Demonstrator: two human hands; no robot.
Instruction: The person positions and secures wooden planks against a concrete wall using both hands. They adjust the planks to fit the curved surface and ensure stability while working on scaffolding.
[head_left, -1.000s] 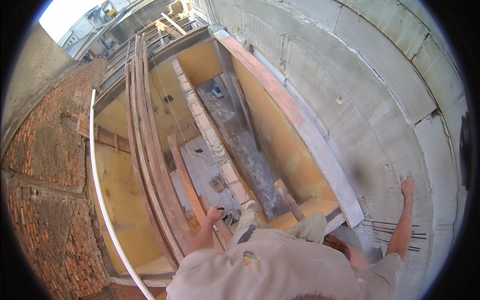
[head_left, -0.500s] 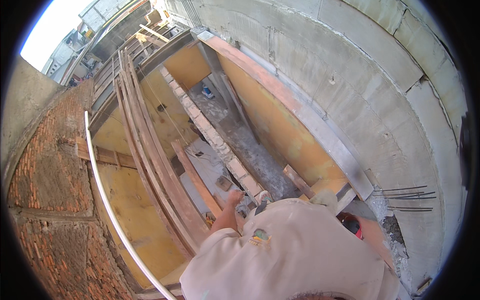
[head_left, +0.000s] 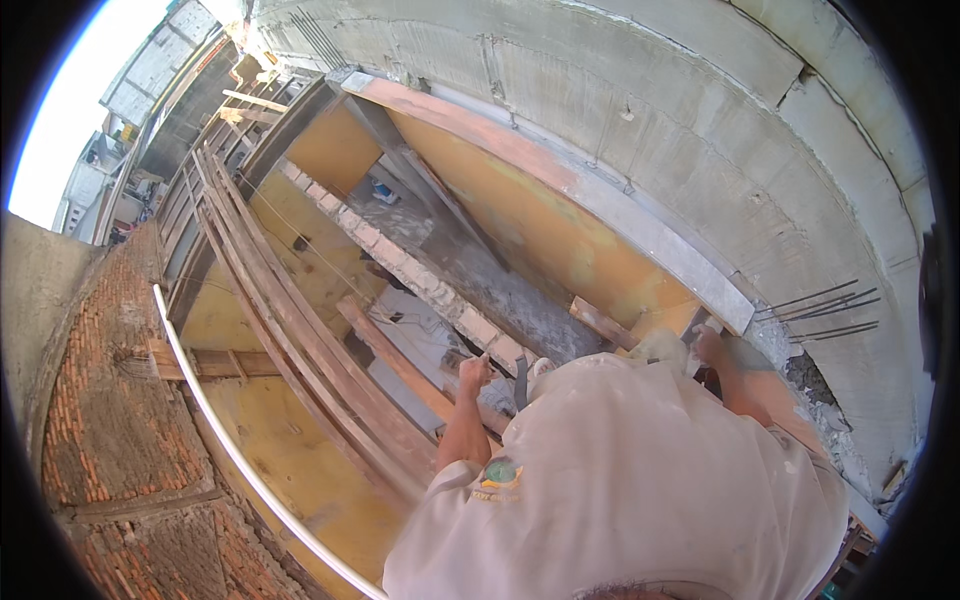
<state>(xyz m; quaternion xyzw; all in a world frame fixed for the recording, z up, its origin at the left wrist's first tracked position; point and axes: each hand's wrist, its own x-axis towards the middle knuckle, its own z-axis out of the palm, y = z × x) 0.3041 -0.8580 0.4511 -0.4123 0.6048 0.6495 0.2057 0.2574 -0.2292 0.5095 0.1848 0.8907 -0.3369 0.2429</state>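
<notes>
Rough, crumbly-topped low brick wall (head_left: 415,274) running lengthwise at centre, left hand (head_left: 474,375) curled beside its near end, grip unclear, right hand (head_left: 709,347) by the smooth flat-topped beam's near end (head_left: 735,310), finger state unclear, long weathered wooden planks (head_left: 312,325).

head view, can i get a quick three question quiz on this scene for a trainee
1. True or false: the steel rods stick out on the right side of the picture.
2. Which is nearer the rough-topped brick partition in the picture: the left hand or the right hand?
3. What colour is the long pipe at the left: A black, B white, C green?
Key: 1. True. 2. The left hand. 3. B.
</notes>
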